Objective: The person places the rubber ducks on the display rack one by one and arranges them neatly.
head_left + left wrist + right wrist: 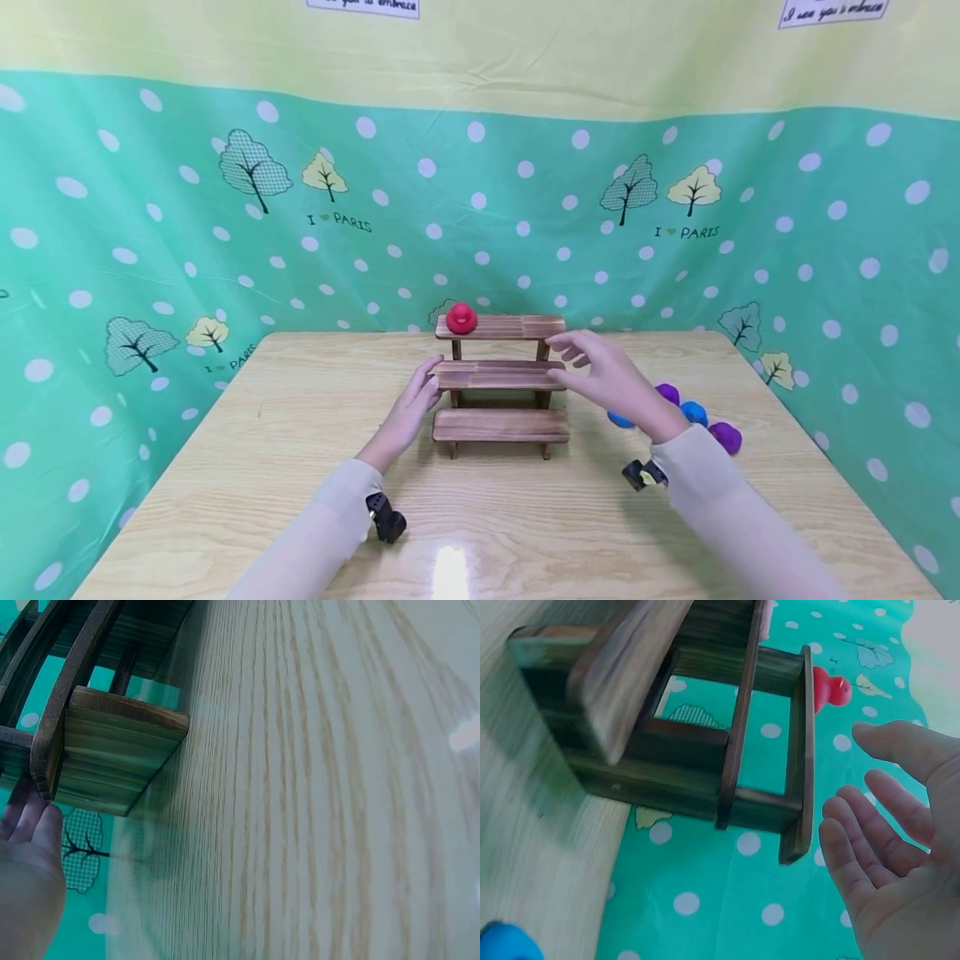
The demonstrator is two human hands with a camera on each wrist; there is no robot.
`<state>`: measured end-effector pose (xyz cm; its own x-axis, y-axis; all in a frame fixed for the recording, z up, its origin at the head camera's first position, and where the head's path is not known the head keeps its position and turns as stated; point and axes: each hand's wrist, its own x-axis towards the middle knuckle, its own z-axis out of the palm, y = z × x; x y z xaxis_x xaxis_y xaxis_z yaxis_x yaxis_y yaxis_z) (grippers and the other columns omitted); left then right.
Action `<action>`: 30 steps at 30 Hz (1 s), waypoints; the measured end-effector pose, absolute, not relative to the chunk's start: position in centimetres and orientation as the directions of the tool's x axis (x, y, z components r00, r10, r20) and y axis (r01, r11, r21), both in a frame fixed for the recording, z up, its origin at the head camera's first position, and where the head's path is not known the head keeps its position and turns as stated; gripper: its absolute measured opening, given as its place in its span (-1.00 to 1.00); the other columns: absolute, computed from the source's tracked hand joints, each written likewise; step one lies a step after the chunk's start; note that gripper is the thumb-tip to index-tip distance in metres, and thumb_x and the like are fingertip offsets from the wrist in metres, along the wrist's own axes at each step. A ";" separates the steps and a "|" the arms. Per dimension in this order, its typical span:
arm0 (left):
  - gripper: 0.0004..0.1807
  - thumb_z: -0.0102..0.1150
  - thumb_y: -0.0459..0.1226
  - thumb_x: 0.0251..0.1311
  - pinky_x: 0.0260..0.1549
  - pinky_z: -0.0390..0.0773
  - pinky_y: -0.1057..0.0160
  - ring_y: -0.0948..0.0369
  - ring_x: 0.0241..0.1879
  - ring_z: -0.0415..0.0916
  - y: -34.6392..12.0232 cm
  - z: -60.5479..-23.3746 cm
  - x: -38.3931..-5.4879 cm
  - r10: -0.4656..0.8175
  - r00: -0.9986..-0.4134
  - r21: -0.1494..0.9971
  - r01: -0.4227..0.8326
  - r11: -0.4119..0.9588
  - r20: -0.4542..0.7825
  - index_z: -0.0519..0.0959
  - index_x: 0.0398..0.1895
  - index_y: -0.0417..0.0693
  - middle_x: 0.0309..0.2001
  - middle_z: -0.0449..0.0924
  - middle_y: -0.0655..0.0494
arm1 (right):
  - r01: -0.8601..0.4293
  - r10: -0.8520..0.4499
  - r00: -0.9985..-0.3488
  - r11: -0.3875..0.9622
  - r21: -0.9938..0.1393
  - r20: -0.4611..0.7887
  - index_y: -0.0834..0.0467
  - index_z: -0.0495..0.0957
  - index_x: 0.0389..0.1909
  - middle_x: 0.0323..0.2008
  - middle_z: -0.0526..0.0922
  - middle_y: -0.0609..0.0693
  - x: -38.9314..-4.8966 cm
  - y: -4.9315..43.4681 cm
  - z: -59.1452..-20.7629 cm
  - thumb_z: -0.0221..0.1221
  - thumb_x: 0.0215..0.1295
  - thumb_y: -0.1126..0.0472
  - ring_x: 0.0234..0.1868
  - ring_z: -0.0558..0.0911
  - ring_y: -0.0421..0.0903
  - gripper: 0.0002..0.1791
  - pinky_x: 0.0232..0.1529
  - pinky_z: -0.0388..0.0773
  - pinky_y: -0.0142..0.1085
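Observation:
A dark wooden three-step display stand [501,426] is set toward the back of the table. On the left end of its top step sits a red rubber duck [461,318], also visible in the right wrist view [829,688]. My left hand [405,417] is at the left end of the middle step, fingers extended; its fingertips [46,817] meet or nearly meet the stand's edge, I cannot tell which. By the right end, my right hand [611,379] hovers with fingers spread and slightly bent, holding nothing. A gap separates it from the stand in the right wrist view.
Right of the stand, partly behind my right forearm, lie several small ducks: purple [725,437], blue [693,412], another purple [667,392] and another blue [621,420]. A green dotted cloth [480,242] hangs behind and beside the light wooden table [315,433].

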<state>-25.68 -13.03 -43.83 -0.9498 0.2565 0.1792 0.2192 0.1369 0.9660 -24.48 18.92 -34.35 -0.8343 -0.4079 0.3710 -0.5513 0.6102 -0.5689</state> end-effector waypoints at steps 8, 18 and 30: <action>-0.44 -0.28 -0.12 0.63 0.40 0.24 -0.03 -0.27 0.38 0.20 -13.1 -44.7 -26.2 0.256 -0.948 0.964 0.229 0.133 0.190 0.07 0.58 -0.07 0.48 0.04 -0.38 | -0.526 -0.385 -0.850 0.654 -0.543 0.359 0.20 0.54 0.20 0.09 0.62 0.06 -23.5 21.5 -35.4 0.35 0.31 0.21 -0.01 0.61 0.00 -0.54 -0.01 0.65 -0.07; -0.45 -0.29 -0.14 0.63 0.41 0.22 -0.03 -0.27 0.38 0.20 -12.8 -44.2 -25.9 0.241 -0.952 0.966 0.226 0.129 0.190 0.08 0.57 -0.10 0.43 0.11 -0.39 | -0.480 -0.368 -0.877 0.698 -0.532 0.309 0.15 0.57 0.14 0.05 0.63 0.04 -22.2 24.7 -36.7 0.33 0.33 0.18 -0.05 0.64 -0.02 -0.61 -0.13 0.67 -0.13; -0.44 -0.29 -0.11 0.63 0.41 0.21 -0.02 -0.27 0.39 0.17 -12.9 -44.3 -25.9 0.249 -0.951 0.964 0.223 0.143 0.183 0.06 0.58 -0.07 0.51 -0.01 -0.34 | -0.407 -0.322 -0.913 0.729 -0.551 0.249 0.25 0.59 0.10 -0.01 0.66 0.12 -20.4 28.5 -39.0 0.36 0.30 0.20 -0.06 0.65 0.08 -0.60 -0.12 0.69 -0.11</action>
